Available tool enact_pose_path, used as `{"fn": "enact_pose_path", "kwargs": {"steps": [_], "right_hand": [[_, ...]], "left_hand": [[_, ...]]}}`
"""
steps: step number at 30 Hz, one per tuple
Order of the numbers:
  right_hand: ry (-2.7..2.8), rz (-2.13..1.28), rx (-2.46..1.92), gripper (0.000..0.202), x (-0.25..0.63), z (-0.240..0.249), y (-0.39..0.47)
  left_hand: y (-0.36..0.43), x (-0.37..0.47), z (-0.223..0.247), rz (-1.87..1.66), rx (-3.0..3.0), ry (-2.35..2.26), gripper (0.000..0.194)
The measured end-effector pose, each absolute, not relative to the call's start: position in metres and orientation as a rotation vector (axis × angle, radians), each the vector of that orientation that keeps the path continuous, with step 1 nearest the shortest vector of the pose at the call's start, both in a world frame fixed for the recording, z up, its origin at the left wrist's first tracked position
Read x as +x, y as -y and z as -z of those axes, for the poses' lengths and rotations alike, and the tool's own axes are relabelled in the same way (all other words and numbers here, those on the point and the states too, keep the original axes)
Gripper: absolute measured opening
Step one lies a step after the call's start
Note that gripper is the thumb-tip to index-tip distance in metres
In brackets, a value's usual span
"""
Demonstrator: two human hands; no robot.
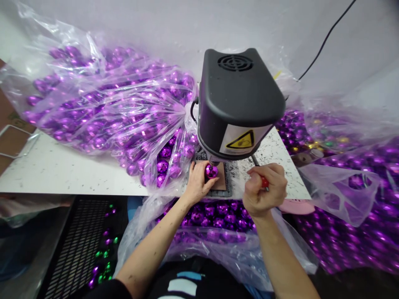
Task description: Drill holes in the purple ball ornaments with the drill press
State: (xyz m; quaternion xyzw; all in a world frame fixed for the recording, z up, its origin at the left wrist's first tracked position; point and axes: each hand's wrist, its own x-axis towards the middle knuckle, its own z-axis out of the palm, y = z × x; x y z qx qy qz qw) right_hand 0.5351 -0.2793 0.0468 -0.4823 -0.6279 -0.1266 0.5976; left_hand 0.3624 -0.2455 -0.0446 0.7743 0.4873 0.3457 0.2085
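A shiny purple faceted ball (211, 170) sits under the head of a black bench press machine (240, 95), over a brown board (221, 178) on the machine's base. My left hand (198, 179) has its fingers and thumb around the ball, holding it from the left. Off to the right, my right hand (266, 187) is wrapped around the red knob (264, 182) of the machine's lever. A metal rod (254, 160) runs from that knob up towards the machine. The contact point between the press tip and the ball is partly hidden.
A large clear bag (118, 104) of purple balls lies on the white table (77, 176) at left. Another open bag of purple balls (215, 216) rests in my lap. More bagged balls (349, 236) stand at right. A black crate (75, 245) is at lower left.
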Motion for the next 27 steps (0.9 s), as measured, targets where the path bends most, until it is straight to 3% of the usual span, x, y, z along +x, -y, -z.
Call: {"fn": "enact_pose_path", "kwargs": {"steps": [14,20,23,27], "right_hand": [[1.480,0.349,-1.130,0.011,0.536,-0.015,0.274],[1.411,0.429,-1.154,0.017,0.542,-0.098,0.255],[1.423,0.346,-1.318,0.038,0.545,-0.141,0.230],[1.406,0.216,-1.392,0.060,0.546,-0.156,0.209]], "left_hand": [[0.246,0.362,0.045,-0.928,2.145,-1.357,0.049],[0.243,0.363,0.047,-0.959,2.128,-1.355,0.048],[0.247,0.362,0.045,-1.036,2.126,-1.329,0.048],[0.283,0.354,0.041,-1.111,2.149,-1.195,0.053]]}}
